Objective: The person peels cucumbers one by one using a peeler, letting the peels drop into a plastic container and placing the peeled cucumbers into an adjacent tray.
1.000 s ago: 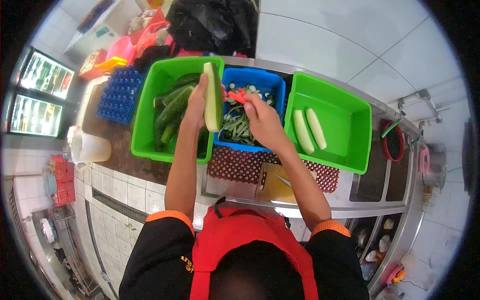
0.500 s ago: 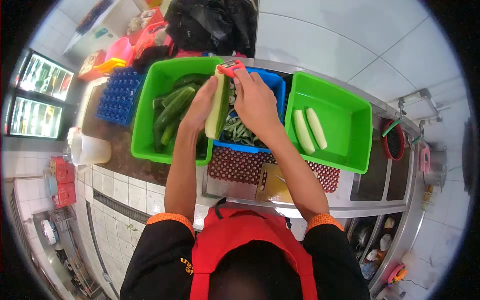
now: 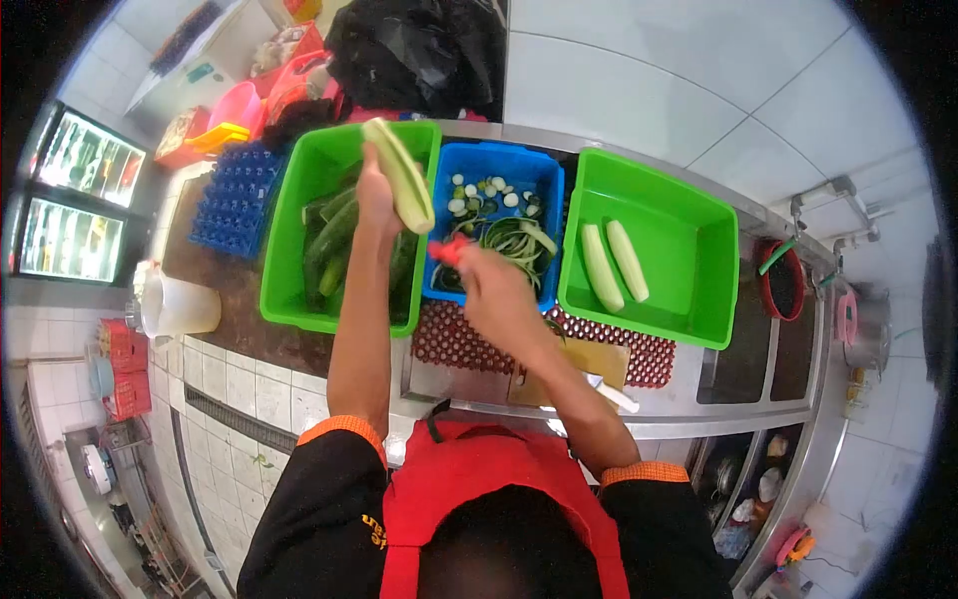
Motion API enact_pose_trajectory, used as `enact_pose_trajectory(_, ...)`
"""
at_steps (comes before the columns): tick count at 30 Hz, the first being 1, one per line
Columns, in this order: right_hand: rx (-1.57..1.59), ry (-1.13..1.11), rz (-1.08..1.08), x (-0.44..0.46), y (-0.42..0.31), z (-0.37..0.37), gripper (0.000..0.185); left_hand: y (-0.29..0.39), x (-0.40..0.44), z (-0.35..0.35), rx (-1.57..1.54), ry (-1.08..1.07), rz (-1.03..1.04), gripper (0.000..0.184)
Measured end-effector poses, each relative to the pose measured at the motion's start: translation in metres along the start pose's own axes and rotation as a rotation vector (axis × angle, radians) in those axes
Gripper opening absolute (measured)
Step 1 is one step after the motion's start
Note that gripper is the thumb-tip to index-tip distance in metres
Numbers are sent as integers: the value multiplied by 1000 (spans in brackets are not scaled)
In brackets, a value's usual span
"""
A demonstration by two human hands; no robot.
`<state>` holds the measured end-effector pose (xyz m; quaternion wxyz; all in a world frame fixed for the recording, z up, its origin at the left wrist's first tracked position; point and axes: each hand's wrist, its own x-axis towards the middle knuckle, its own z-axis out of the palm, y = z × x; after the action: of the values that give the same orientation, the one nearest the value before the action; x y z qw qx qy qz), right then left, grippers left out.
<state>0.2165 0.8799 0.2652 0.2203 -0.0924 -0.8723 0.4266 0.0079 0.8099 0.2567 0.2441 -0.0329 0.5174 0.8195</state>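
My left hand [image 3: 376, 200] is closed on a mostly peeled zucchini [image 3: 399, 178], which is pale with a few green streaks. It is held tilted above the left green bin, near the blue bin. My right hand [image 3: 496, 299] grips a red peeler [image 3: 451, 250], slightly blurred, over the blue bin's near left part and apart from the zucchini. Below lies the blue bin [image 3: 499, 152] with peel strips [image 3: 514, 240] and round cut ends [image 3: 489, 187]. Unpeeled dark green zucchinis [image 3: 334, 245] fill part of the left green bin [image 3: 299, 317].
The right green bin [image 3: 689, 250] holds two peeled zucchinis [image 3: 627, 260]. A knife [image 3: 611, 391] rests at a yellow cutting board [image 3: 589, 354] on a red perforated mat [image 3: 454, 334]. To the left stand a blue egg tray [image 3: 235, 200] and a white bucket [image 3: 180, 304].
My right hand has drawn the peeler down and away from the zucchini, toward me. My left hand has moved slightly left and tilted the zucchini's top leftward. The blue bin's contents show more fully.
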Motion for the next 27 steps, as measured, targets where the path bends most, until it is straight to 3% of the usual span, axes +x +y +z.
enact_pose_trajectory(1,-67,-11,80,14,-6,-9,10,1,-5,3,57,-49,3,58)
enact_pose_trajectory(4,-204,165,-17,58,-13,-23,10,-6,-27,13,202,-131,-30,51)
enact_pose_trajectory(10,-293,174,-40,101,-16,-22,10,-20,-33,19,147,-228,36,45)
enact_pose_trajectory(16,-200,-49,21,24,-25,-9,10,-6,-24,11,1,8,-4,41)
enact_pose_trajectory(19,-177,-210,97,-14,-20,-4,9,-14,-4,-13,370,98,330,38)
enact_pose_trajectory(20,-157,-289,129,-21,-17,-1,9,-15,-2,-12,375,95,322,38)
enact_pose_trajectory(23,-167,-128,148,3,13,-2,11,-25,2,1,234,184,177,38)
enact_pose_trajectory(25,-229,-54,194,10,26,-19,13,-23,12,-8,179,275,230,37)
enact_pose_trajectory(26,-207,-188,248,6,33,-36,15,-16,22,-14,119,374,286,35)
enact_pose_trajectory(27,-184,-342,309,-4,39,-49,17,-8,25,-24,68,329,374,35)
